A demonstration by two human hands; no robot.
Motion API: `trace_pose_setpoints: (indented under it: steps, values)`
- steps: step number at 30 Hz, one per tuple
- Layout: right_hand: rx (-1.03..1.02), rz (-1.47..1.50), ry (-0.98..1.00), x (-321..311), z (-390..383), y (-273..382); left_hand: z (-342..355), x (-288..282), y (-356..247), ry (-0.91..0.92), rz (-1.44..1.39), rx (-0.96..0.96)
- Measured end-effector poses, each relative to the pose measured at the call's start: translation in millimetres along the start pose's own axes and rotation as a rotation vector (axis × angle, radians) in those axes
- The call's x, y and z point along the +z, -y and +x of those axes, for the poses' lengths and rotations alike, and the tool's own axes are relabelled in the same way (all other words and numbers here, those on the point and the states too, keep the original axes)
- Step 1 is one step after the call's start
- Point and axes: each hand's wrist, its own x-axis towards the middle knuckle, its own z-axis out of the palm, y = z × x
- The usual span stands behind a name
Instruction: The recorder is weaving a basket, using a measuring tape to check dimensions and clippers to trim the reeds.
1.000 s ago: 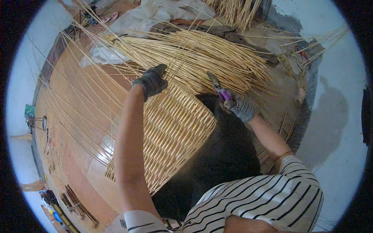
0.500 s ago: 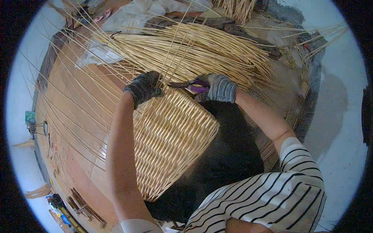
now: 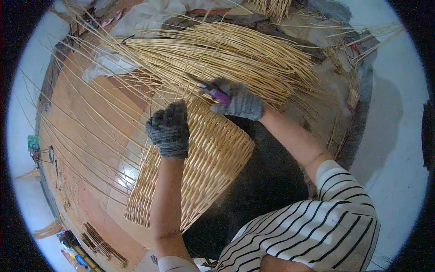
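Observation:
A woven wicker basket of pale rods lies tilted across my lap, with long unwoven rods fanning out to the left and upward from its edge. My left hand, in a grey knit glove, is closed in a fist over the basket's upper left part. Whatever its fingers grip is hidden by the glove. My right hand, gloved likewise, is wrapped around purple-handled pruning shears. Their dark tip points up and left, just above the basket's top edge and close to the upright rods.
Beyond the basket, a large bundle of pale wicker rods lies across the floor, beside crumpled white sheeting. More rods stick out at the far right. A small stack of dark sticks sits at the lower left. Black cloth covers my lap.
My left hand has come down from the basket's top edge, nearer to me, and turned into a fist with its back showing. The right hand has shifted slightly left with the shears, whose tip has risen.

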Motion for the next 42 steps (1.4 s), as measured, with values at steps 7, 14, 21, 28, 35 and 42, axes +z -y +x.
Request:
trace_pose_setpoints:
  steps: [7, 14, 21, 28, 35, 42]
  values:
    - [-0.073, 0.032, -0.154, 26, 13, -3, 22, -17, -17, 0.299, 0.24, 0.082]
    - [-0.06, 0.089, -0.155, 23, 11, 7, 17, -3, -11, 0.18, 0.171, 0.052]
    - [-0.031, 0.129, -0.137, 28, 15, -4, 17, 3, -11, 0.093, -0.029, 0.01]
    - [-0.116, 0.137, -0.11, 26, 22, -14, 7, 13, -14, -0.048, -0.109, -0.091]
    - [-0.159, 0.279, 0.095, 13, 43, -13, 8, 13, -14, 0.094, -0.133, -0.148]
    - [-0.332, 0.238, 0.108, 7, 39, -5, 11, 3, -22, 0.203, -0.22, -0.319]
